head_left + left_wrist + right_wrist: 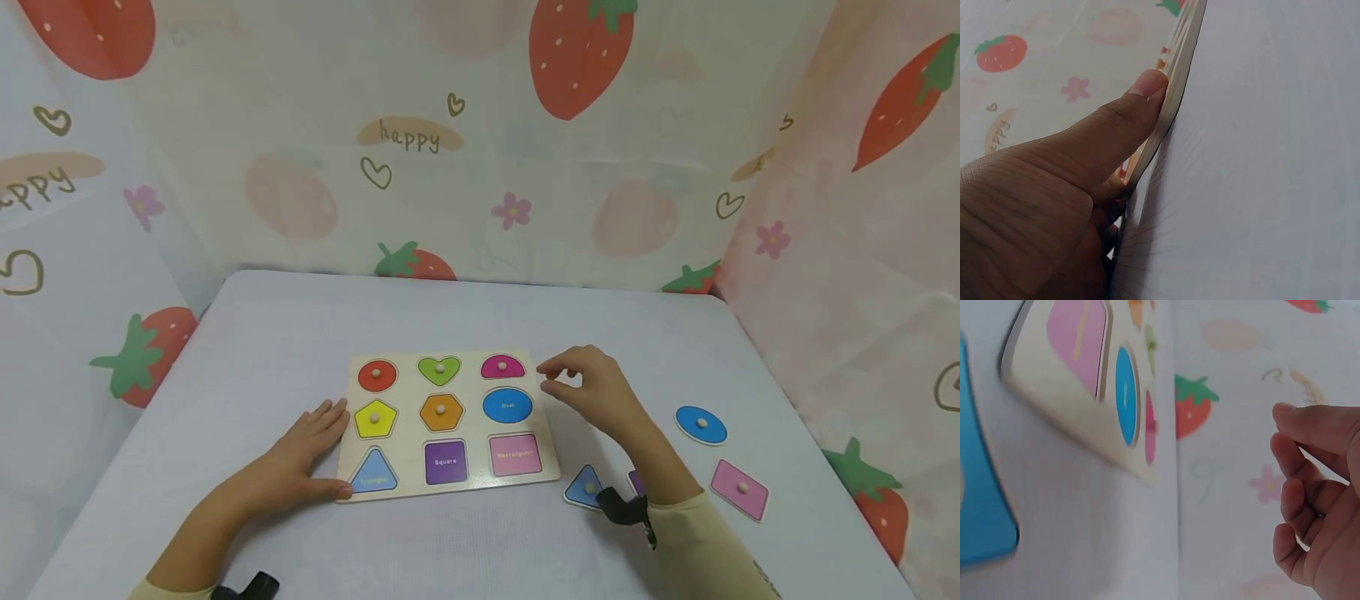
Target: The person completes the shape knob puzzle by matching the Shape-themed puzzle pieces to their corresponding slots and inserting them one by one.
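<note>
A light wooden shape-puzzle board (pixel 470 442) lies on the white table. My left hand (pixel 296 458) rests at its left side, fingers stretched along the edge and thumb on the near left corner. The left wrist view has that thumb (pixel 1113 128) lying against the board's edge. Beyond the far right corner hovers my right hand (pixel 596 390), thumb and forefinger apart, with nothing between them. Nearest to it is the magenta half-circle piece (pixel 491 368), seated in the board. In the right wrist view, the fingers (pixel 1294 456) are loosely bent.
Right of the board lie knobbed pieces: a blue triangle (pixel 579 483), a blue oval (pixel 686 421) and a pink rectangle (pixel 723 479). A purple piece (pixel 636 482) is partly hidden by the right wrist. Strawberry-print cloth (pixel 450 200) surrounds the table.
</note>
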The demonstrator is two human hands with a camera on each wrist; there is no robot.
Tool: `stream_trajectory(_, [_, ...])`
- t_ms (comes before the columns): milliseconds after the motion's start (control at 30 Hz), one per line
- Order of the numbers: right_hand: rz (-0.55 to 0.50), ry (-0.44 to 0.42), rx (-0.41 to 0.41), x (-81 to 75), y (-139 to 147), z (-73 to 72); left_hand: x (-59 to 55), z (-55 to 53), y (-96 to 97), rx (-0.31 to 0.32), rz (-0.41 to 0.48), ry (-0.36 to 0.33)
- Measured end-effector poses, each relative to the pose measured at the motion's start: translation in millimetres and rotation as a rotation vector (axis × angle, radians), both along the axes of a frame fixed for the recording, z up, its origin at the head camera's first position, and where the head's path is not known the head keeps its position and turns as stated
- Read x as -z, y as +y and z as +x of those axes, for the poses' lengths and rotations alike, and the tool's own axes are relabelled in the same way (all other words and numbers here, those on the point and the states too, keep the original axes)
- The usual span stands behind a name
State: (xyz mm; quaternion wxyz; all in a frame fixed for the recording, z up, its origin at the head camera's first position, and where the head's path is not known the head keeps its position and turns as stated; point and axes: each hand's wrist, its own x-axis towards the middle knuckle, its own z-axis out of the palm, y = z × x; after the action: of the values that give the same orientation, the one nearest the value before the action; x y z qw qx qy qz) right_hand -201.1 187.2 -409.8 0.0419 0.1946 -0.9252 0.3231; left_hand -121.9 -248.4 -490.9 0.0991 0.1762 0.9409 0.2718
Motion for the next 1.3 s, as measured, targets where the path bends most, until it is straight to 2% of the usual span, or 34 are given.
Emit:
stream_trajectory(200, [0.013, 0.025, 0.066, -3.2, 37, 1.5, 0.1, -0.7, 0.4, -0.006, -0.008, -0.006])
stream_trajectory(433, [0.01, 0.102, 0.067, -4.8, 80, 5.8, -0.4, 0.5, 0.3, -0.013, -0.005, -0.036])
stream_trajectory(567, [0.02, 0.129, 0.097, -2.9, 105, 9.2, -0.5, 0.8, 0.3, -0.008, -0.002, -0.022])
stream_trajectory(1000, [-0.004, 0.129, 0.259, 20.2, 168, 16.2, -3.1, 0.6, -1.7, -0.025, -0.023, -0.037])
stream_trajectory(1300, [0.076, 0.065, 0.3, 44.0, 201, 17.0, 0.3, 0.0, -1.0, -0.021, -0.018, -0.026])
